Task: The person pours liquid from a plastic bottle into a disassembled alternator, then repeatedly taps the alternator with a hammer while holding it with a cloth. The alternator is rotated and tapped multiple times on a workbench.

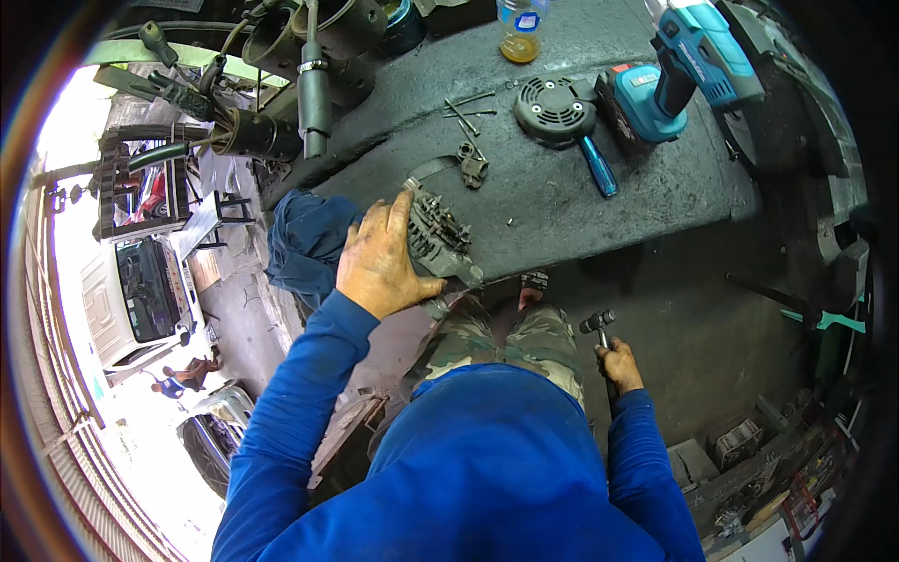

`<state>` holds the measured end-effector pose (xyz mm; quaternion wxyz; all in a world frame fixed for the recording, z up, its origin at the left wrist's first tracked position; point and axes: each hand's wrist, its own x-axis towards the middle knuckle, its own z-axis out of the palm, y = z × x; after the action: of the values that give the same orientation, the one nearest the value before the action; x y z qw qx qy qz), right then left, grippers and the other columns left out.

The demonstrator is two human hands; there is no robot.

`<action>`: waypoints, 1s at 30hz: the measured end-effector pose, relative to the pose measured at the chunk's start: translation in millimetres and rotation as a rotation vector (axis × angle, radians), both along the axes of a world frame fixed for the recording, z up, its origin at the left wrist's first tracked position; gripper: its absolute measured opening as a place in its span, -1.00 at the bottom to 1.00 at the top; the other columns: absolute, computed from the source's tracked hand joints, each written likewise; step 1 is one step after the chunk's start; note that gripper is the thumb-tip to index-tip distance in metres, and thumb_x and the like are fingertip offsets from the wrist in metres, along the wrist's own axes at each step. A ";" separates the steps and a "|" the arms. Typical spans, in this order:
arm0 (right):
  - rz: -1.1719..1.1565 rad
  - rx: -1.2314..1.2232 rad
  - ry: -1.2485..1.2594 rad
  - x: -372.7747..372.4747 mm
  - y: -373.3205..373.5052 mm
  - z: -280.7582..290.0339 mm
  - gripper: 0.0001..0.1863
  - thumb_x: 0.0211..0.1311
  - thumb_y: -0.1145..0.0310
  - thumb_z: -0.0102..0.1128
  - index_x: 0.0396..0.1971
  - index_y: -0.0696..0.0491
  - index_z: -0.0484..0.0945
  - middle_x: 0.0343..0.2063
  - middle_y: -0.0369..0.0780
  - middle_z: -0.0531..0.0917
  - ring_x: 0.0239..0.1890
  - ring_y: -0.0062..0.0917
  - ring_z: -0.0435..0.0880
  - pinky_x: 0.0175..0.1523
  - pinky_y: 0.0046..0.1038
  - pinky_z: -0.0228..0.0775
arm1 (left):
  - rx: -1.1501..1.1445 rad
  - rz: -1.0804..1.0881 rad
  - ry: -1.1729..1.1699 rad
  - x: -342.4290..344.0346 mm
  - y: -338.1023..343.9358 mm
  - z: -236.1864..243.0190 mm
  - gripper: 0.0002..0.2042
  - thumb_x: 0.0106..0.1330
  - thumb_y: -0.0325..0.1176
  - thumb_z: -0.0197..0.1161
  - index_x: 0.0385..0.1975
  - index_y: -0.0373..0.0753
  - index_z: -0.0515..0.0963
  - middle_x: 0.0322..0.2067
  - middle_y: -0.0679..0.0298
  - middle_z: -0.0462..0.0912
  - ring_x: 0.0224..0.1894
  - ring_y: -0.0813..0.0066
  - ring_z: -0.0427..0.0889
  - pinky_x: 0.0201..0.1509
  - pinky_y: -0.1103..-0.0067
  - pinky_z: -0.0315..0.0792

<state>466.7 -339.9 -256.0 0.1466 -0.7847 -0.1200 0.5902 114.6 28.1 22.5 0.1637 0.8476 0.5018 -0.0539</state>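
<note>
An alternator (436, 229) with a grey finned housing and exposed inner parts lies at the near edge of the dark workbench (375, 178). My left hand (382, 262) spans its left side, thumb toward me and fingers at the far side, gripping it. Down to the right, off the bench and beside my thigh, my right hand (620, 365) is closed round the handle of a hammer (596, 321), its head pointing up and away. A crumpled dark blue cloth (309, 239) sits left of the alternator. Beyond it are a small metal bracket (473, 169) and several long bolts (468, 113).
A round black vented cover (552, 110), a blue-handled screwdriver (599, 169) and a teal cordless power tool (702, 56) lie on the bench's right half. A bottle (520, 37) with amber liquid stands behind. Metal cylinders (272, 47) holding tools crowd the far left.
</note>
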 end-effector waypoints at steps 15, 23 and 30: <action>-0.301 0.729 -0.220 -158.8 96.8 148.4 -0.75 0.45 0.35 0.35 -0.05 0.22 0.67 -0.22 -0.12 0.79 -0.21 -0.48 0.68 -0.08 -0.36 0.52 | -0.275 -0.248 0.160 0.7 49.0 8.0 0.44 -0.10 0.32 0.72 0.69 -0.23 -0.07 0.26 -0.44 0.57 0.31 -0.40 0.60 0.49 0.15 0.45; -0.395 1.097 -0.022 -240.9 156.5 92.5 -0.80 0.45 0.47 0.33 -0.07 0.28 0.64 -0.25 -0.15 0.79 -0.23 -0.52 0.68 -0.06 -0.34 0.57 | -0.283 -0.261 -0.095 -8.3 53.4 -2.2 0.44 -0.18 0.17 0.81 0.69 -0.21 -0.01 0.29 -0.31 0.61 0.38 -0.20 0.60 0.55 0.23 0.40; -0.515 1.035 -0.131 -266.2 190.2 92.4 -0.80 0.38 0.42 0.31 -0.19 0.28 0.67 -0.38 0.00 0.76 -0.27 -0.44 0.77 -0.15 -0.26 0.61 | -0.266 -0.390 -0.183 -9.0 60.9 -7.5 0.37 -0.10 0.06 0.82 0.69 -0.22 0.02 0.18 -0.21 0.72 0.29 -0.09 0.71 0.48 0.29 0.48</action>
<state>200.5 -149.7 -163.6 0.6421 -0.6498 -0.2070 0.3501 105.6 89.0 14.9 0.3051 0.9007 0.3004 -0.0732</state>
